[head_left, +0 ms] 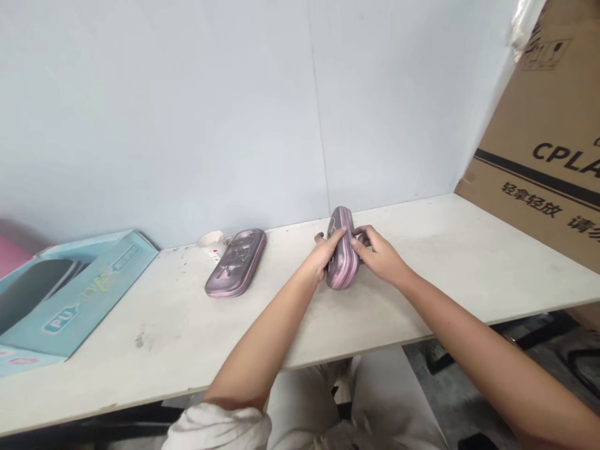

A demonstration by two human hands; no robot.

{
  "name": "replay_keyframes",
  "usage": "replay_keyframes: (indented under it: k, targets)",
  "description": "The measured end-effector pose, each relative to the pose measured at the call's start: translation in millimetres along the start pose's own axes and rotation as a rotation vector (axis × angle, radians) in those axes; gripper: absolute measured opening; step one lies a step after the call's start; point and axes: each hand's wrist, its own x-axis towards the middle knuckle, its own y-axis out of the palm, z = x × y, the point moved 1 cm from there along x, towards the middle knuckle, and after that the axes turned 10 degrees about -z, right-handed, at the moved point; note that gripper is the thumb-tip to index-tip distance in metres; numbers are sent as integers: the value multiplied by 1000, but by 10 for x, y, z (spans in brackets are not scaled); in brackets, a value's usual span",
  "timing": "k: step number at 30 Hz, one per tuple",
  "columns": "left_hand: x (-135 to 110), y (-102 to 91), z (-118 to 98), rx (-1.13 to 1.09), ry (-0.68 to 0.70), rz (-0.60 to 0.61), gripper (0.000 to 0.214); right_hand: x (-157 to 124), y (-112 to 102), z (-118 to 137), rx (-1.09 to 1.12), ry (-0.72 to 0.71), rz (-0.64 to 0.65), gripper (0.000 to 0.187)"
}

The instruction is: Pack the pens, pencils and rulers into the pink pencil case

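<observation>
A dark grey pencil case [347,265] with pink zipper edging stands on its narrow side, tipped up above or against the table. My left hand [324,253] is wrapped round its left face, thumb along the top edge. On the other side my right hand [375,253] has its thumb and fingertips pinched at the zipper edge; the zipper pull itself is too small to make out. A second, similar pencil case [237,262] with a raised pattern on its lid lies flat and closed to the left of my hands.
Behind the flat case stands a small white bowl-like container [210,239]. An open light blue box [94,287] with a dark item inside lies at the left. A large cardboard carton [539,125] leans at the right. The white table [178,350] backs onto a pale wall [187,112].
</observation>
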Motion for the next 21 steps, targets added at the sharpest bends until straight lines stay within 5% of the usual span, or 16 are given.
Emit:
replay_keyframes:
  k: [3, 8, 14, 17, 19, 21]
  targets:
    - [22, 113, 19, 148, 47, 33, 106, -16, -160, -181, -5, 116, 11, 28]
    - [57, 182, 42, 128, 56, 55, 76, -21, -434, -565, 2, 282, 11, 28]
    - [27, -45, -41, 83, -59, 194, 41, -88, -593, -854, -54, 352, 9, 41]
    - [106, -241, -136, 301, 123, -45, 54, -125, -609, -885, -49, 356, 42, 42]
    - [136, -292, -157, 606, 384, -208, 62, -139, -614, -885, -56, 339, 40, 41]
    - [120, -215, -91, 938, 696, -188, 64, -150, -611, -884, -67, 316, 40, 41]
